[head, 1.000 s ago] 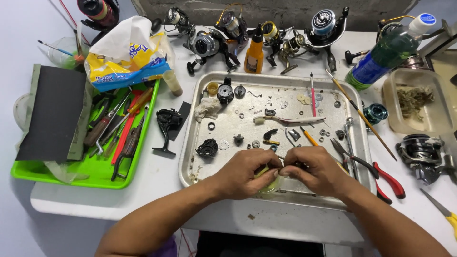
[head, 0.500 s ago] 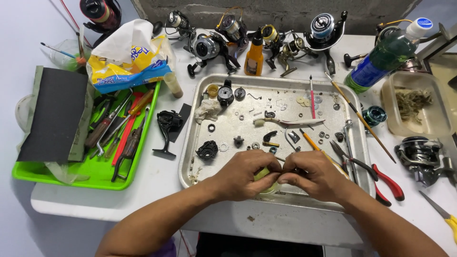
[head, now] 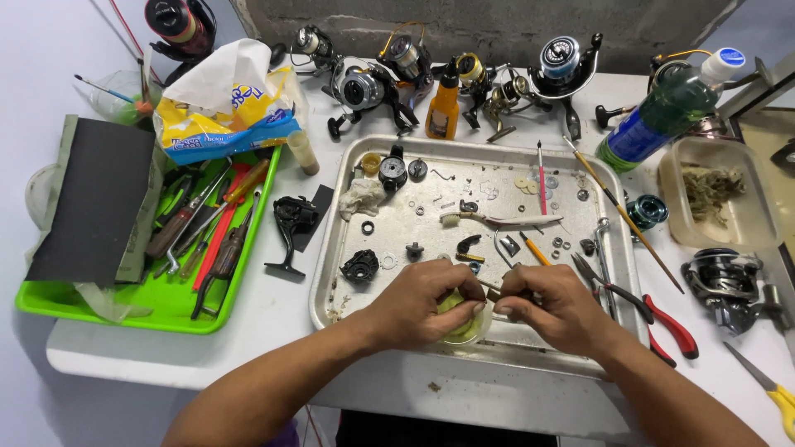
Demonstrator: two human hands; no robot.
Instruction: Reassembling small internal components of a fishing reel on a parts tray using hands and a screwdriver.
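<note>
A small round yellow-green cup (head: 460, 319) sits at the near edge of the metal tray (head: 331, 257), mostly covered by the two hands; the left hand (head: 422, 302) curls over it with fingertips pinched on a small part above it, and the right hand (head: 555, 306) meets it from the other side, thumb and fingers pinched on a thin stick (head: 489, 286) that runs between the two hands; what the small part is cannot be told.

Just beyond the knuckles lie a black curved part (head: 469, 243), a black gear housing (head: 361, 266), washers and screws scattered over the tray floor, a toothbrush (head: 497, 219), a red-handled pick (head: 541, 170) and a pencil (head: 535, 248); a crumpled white rag (head: 363, 199) sits at the far left corner of the tray.

Right of the tray lie red-handled pliers (head: 671, 323), a long thin brush (head: 625, 215), a fishing reel (head: 720, 281), a green bottle (head: 671, 108) and a clear tub (head: 729, 203); left of it a black reel handle (head: 290, 223), then a green tray of tools (head: 124, 310) with a black pad (head: 91, 199) and a plastic bag (head: 224, 108).

A row of reels (head: 464, 74) and an orange bottle (head: 443, 108) line the far edge of the white table (head: 273, 331), against a grey concrete wall (head: 497, 21).
</note>
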